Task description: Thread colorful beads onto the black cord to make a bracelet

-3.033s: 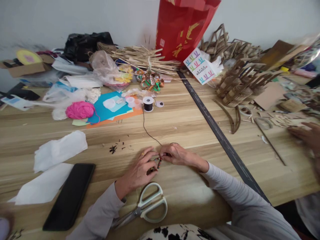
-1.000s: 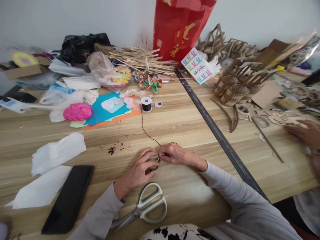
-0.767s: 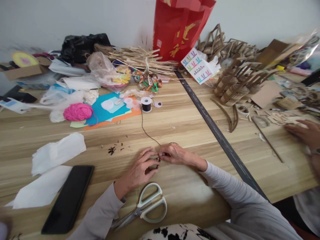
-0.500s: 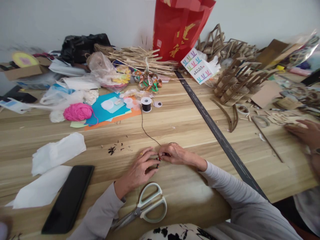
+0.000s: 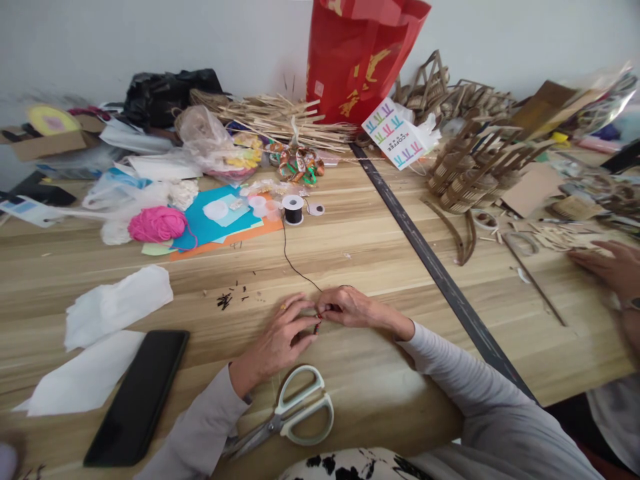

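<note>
Between the fingertips of my left hand (image 5: 279,333) is a small beaded string (image 5: 317,327), dark with red bits and mostly covered by the fingers. My right hand (image 5: 353,309) meets it from the right, thumb and forefinger pinched on a thin black cord (image 5: 296,269). That cord runs back across the table to a white-rimmed spool (image 5: 293,212) wound with black. Scissors with pale handles (image 5: 330,417) lie just below my left hand, blades pointing lower left. Short black cord snippets (image 5: 224,302) are scattered left of my fingers.
A black phone (image 5: 137,400) and white paper pieces (image 5: 117,303) lie at left. Pink yarn (image 5: 157,224) rests behind them. A dark strip (image 5: 415,233) crosses the table; small woven baskets (image 5: 467,190) stand beyond it. Another person's hand (image 5: 613,263) is at far right.
The beaded string has shifted slightly between my left fingertips. Both hands stay in nearly the same place, and the cord and spool have not visibly moved.
</note>
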Demonstrator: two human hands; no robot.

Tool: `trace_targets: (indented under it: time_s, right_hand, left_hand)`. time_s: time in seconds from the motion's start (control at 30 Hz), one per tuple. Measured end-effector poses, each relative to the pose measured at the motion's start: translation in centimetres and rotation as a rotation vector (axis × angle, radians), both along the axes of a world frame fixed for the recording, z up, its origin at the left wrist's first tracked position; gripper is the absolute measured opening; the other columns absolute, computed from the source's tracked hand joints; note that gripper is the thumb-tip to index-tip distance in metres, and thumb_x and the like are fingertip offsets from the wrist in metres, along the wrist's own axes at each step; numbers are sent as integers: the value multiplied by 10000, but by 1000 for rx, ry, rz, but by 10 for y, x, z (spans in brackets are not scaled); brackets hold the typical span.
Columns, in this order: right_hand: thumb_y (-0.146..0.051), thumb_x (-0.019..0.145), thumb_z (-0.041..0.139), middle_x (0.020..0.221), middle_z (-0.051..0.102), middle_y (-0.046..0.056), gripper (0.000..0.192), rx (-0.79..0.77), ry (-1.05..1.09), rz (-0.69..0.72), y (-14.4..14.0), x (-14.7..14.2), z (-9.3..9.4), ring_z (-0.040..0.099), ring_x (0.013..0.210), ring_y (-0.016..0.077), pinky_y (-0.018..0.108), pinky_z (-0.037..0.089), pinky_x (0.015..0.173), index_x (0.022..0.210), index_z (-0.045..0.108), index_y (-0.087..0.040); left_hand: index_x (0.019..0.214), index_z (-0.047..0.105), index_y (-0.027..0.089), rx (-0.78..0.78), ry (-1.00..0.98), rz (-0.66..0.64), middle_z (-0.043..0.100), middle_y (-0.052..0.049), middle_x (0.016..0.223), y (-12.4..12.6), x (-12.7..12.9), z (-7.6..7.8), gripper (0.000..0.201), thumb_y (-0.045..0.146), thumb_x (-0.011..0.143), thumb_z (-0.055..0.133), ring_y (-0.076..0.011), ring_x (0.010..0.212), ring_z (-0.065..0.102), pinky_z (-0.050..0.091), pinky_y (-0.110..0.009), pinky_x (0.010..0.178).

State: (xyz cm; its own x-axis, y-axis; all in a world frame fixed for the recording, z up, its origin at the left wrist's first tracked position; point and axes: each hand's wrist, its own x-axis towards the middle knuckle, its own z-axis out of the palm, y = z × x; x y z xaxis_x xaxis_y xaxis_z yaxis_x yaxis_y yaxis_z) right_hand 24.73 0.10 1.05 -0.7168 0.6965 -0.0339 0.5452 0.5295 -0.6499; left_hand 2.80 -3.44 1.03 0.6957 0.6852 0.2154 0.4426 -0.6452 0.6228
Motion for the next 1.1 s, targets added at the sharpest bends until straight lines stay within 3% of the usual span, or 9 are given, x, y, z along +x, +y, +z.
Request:
trace_targets:
  time_s: [0.5, 0.9, 1.1]
  right_hand:
    - [-127, 835, 567, 803, 666, 18, 107, -108, 100, 9, 2, 2, 1, 562, 665, 103, 189, 406, 629, 877, 665, -135]
    - [-116, 836, 523, 714, 551, -24, 70, -179, 149, -12, 1, 2, 15, 485, 619, 85, 178, 366, 593, 865, 583, -137]
    - [-118, 851, 511, 739, 569, -15, 71, -193, 189, -4, 1, 2, 14, 505, 644, 92, 183, 389, 616, 882, 567, -149]
  left_hand:
    - [884, 712, 178, 49, -37, 108, 590, -108, 1158, 14, 7, -10, 196, 104, 852, 533, -274, 1245, 430, 413, -473, 1029]
    - [798, 705, 185, 31, -91, 82, 608, -84, 1110, 24, 16, -10, 115, 97, 784, 634, -264, 1175, 471, 415, -430, 1007]
    - [763, 696, 183, 39, -119, 68, 605, -80, 1081, 26, 20, -11, 97, 127, 810, 632, -252, 1146, 476, 421, -403, 992]
